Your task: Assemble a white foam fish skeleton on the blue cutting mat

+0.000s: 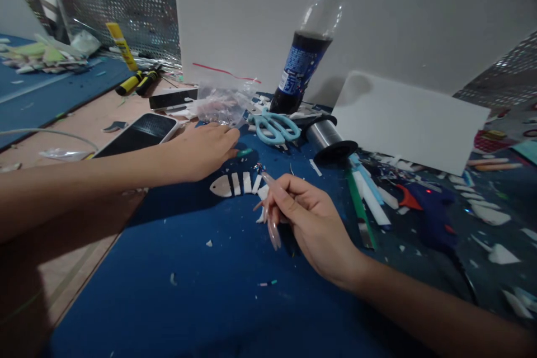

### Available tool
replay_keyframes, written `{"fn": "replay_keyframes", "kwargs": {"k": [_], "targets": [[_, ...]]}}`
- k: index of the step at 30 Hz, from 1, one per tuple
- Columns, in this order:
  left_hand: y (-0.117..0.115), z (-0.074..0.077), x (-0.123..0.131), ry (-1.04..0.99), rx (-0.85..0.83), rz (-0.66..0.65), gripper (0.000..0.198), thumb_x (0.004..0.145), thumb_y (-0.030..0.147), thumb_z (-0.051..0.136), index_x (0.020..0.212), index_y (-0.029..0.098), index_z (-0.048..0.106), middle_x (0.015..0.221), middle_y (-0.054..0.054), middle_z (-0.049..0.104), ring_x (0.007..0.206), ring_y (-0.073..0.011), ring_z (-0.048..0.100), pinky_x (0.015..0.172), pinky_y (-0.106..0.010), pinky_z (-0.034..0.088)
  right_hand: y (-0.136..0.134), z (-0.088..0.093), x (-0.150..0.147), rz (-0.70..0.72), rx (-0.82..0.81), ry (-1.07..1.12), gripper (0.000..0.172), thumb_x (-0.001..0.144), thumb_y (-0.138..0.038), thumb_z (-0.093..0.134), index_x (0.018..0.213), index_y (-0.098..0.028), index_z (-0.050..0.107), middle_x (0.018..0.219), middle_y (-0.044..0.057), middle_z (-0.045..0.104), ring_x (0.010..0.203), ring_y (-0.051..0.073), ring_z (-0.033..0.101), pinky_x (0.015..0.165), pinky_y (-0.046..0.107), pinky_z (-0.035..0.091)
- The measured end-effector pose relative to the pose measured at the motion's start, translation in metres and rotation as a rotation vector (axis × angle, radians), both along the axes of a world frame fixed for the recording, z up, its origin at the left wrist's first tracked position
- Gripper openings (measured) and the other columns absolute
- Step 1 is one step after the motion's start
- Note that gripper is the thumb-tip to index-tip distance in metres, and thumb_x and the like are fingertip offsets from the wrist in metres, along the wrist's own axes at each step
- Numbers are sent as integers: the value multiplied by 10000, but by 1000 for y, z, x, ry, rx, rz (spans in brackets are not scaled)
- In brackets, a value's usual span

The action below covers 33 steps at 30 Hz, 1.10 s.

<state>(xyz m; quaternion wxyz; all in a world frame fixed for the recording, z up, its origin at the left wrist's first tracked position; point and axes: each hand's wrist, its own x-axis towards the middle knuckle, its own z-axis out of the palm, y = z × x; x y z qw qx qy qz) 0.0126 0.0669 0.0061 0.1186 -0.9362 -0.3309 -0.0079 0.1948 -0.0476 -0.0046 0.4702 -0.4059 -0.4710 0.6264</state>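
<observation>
White flat pieces lie in a row on the blue mat [197, 291], with a pointed, fish-head-like piece [221, 186] at the left end and narrow strips [247, 182] beside it. My right hand [310, 218] is over the right end of the row, its fingers pinched together; a small shiny bit [259, 168] shows near the fingertips, and what the pinch holds is too small to make out. Above the row, my left hand [205, 148] reaches palm down beside a clear plastic bag [224, 98], its fingertips near a small green item [244, 152]. Its grip is partly hidden.
Light-blue scissors [274, 127], a wire spool [329, 137] and a tilted bottle [304, 45] stand or lie behind. A glue gun [434, 212], green cutter [358, 207] and white scraps are right. A phone [140, 133] and glue stick [121, 46] are left.
</observation>
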Motion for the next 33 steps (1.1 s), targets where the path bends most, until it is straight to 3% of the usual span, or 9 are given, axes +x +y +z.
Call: {"fn": "replay_keyframes", "kwargs": {"k": [6, 11, 14, 18, 22, 25, 28, 31, 33], "targets": [[-1, -7, 5, 1, 57, -128, 252, 978, 251, 350, 951, 109, 555, 883, -113, 615, 816, -224, 554, 716, -321, 389, 0, 0, 0, 7, 5, -4, 268, 894, -350, 573, 686, -183, 555, 592, -42, 552, 446, 55, 496, 420, 201, 427], [1, -7, 5, 103, 95, -271, 107, 897, 116, 472, 963, 150, 548, 884, -77, 626, 815, -214, 545, 648, -299, 342, -1, -1, 0, 21, 7, 1, 270, 903, -341, 566, 688, -180, 554, 566, -52, 536, 425, 54, 505, 416, 201, 425], [-3, -5, 4, 147, 176, -301, 190, 838, 63, 518, 991, 171, 551, 907, -60, 642, 801, -207, 559, 602, -301, 308, -1, -1, 0, 10, 8, -16, 272, 901, -352, 568, 691, -180, 556, 577, -49, 542, 437, 56, 507, 418, 199, 429], [-10, -5, 4, 158, 276, -295, 120, 847, 88, 517, 913, 169, 576, 806, -52, 645, 737, -201, 569, 583, -305, 301, 0, -1, 0, 8, 10, -7, 278, 898, -361, 570, 685, -183, 554, 582, -46, 548, 441, 56, 502, 417, 195, 429], [-8, -6, 4, 140, 275, -315, 129, 849, 65, 488, 871, 155, 577, 734, -57, 633, 689, -200, 573, 559, -302, 296, 0, -1, 0, -11, 14, -20, 279, 891, -367, 577, 680, -186, 555, 587, -40, 551, 463, 62, 505, 422, 194, 430], [-6, -1, 5, 104, 221, -293, 146, 848, 37, 456, 841, 145, 555, 706, -61, 621, 670, -198, 570, 554, -299, 292, 0, -2, 1, -24, 21, -28, 281, 891, -360, 578, 674, -184, 557, 591, -31, 556, 491, 67, 511, 424, 188, 424], [-17, 8, 7, -121, 88, -229, 104, 877, 85, 441, 825, 155, 497, 695, -42, 588, 613, -174, 531, 534, -286, 291, -1, -3, 1, -15, 32, -5, 269, 896, -346, 577, 683, -182, 572, 591, -32, 554, 483, 66, 506, 418, 187, 425], [-40, 11, 10, -487, -200, -47, 132, 917, 157, 400, 790, 192, 406, 576, 38, 466, 481, -118, 413, 461, -245, 260, -2, -2, 1, -7, 33, 22, 265, 893, -334, 584, 680, -178, 580, 578, -37, 546, 462, 63, 507, 426, 190, 437], [-55, 7, 12, -676, -395, 2, 190, 926, 169, 370, 743, 210, 339, 536, 69, 388, 444, -94, 354, 440, -220, 261, -2, -1, 1, -2, 32, 39, 269, 894, -333, 583, 677, -175, 583, 571, -40, 544, 446, 61, 513, 425, 190, 437]]}}
